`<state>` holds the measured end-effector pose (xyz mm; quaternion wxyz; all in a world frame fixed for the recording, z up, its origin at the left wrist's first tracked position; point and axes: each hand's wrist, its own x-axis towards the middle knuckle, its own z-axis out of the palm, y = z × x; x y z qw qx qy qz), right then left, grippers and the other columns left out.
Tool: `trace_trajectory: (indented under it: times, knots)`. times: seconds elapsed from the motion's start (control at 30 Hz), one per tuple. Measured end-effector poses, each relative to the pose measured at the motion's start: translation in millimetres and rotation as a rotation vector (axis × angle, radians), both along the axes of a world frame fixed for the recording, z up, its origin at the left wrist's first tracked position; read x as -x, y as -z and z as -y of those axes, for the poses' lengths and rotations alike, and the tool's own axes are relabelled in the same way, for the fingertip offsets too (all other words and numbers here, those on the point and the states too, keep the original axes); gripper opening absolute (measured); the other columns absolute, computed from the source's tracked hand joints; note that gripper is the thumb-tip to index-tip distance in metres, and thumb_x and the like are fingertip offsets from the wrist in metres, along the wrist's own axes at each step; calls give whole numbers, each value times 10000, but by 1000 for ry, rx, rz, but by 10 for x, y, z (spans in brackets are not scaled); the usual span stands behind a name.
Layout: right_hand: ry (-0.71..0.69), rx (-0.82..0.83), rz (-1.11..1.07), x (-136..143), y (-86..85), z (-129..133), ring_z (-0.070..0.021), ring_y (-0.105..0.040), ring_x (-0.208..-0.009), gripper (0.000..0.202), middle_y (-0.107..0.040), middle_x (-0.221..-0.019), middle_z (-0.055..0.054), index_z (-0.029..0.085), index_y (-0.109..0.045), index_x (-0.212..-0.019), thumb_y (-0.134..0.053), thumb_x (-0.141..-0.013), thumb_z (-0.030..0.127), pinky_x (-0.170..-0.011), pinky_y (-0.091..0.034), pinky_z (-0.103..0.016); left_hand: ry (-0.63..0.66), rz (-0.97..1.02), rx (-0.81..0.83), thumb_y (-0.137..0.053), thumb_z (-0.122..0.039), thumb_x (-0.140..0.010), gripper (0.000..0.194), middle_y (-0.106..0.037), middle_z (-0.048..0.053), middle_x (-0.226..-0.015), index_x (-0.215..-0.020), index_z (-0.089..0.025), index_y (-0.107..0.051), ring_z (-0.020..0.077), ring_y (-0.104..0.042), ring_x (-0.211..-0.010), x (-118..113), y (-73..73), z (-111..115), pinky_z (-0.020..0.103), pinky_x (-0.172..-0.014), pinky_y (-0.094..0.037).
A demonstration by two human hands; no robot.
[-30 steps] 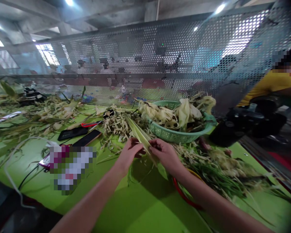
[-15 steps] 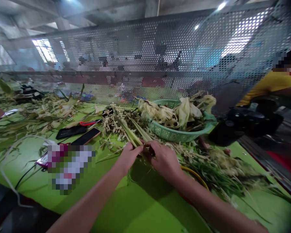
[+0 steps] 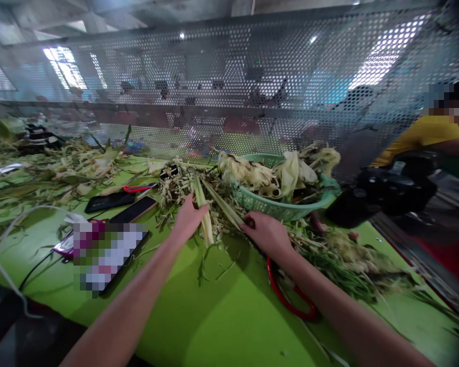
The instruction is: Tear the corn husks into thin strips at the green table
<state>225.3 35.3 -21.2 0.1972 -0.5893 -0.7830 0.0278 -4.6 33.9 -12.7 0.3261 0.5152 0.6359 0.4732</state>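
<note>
My left hand (image 3: 189, 218) is closed on a pale green husk strip (image 3: 202, 214) that stands over a heap of dried plant scraps (image 3: 176, 191). A short way to the right, my right hand (image 3: 265, 232) pinches the lower end of a second husk strip (image 3: 224, 204). The two strips spread apart like a V. Beneath my right wrist lie red-handled scissors (image 3: 290, 306), their blades mostly hidden by the hand.
A green basket (image 3: 279, 209) holding husks and silk stands behind my right hand. Phones (image 3: 133, 210) and a white cable (image 3: 3, 239) lie at left. Green stalks (image 3: 340, 275) lie right. A person in yellow (image 3: 424, 135) sits beyond a black object (image 3: 348, 204).
My hands have moved apart, left hand leftward and up, right hand slightly right. The strips that were together are now separated, and the red scissor handles have come into view.
</note>
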Motion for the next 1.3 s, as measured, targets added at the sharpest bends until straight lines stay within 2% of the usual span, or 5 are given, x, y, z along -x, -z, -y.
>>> trace_trajectory:
  times: [0.23,0.47,0.73,1.0,1.3]
  knots:
    - [-10,-47,-329,24,-178,71,-162,-576,-634,130,-654,-698,-10,203,-617,-764,-522,-790,287,-583,-364,-252,-65,-146,-256,-656,-435,-721,552,-569,128,-1155,-1194,-182,-526,241,-535,-1042,-80,-89,178,347,-872,-404]
    - [-65,-59,-559,218,-336,329,-157,-556,-633,142,-632,-708,-12,192,-584,-785,-519,-820,314,-595,-393,-249,346,103,-6,-563,-538,-776,394,-605,44,-786,-917,-171,-589,160,-528,-687,-494,-138,499,286,-643,-414]
    - [-122,175,-822,360,-266,415,-128,-496,-554,200,-573,-667,3,183,-572,-797,-550,-799,382,-510,-400,-235,284,265,-90,-499,-279,-835,192,-632,61,-932,-971,-164,-570,182,-562,-852,-464,-36,428,295,-766,-425]
    - [-141,123,-662,332,-262,422,-147,-541,-626,195,-639,-758,-22,187,-590,-886,-582,-783,352,-587,-425,-257,242,-162,-141,-522,-268,-808,109,-594,13,-722,-737,-193,-554,145,-488,-632,-411,-101,526,268,-607,-349]
    - [-149,250,-806,333,-275,380,-157,-559,-635,198,-649,-710,-28,164,-638,-786,-593,-755,354,-596,-442,-263,323,92,-94,-541,-343,-823,180,-652,56,-851,-872,-180,-597,172,-573,-734,-413,-50,510,293,-669,-432]
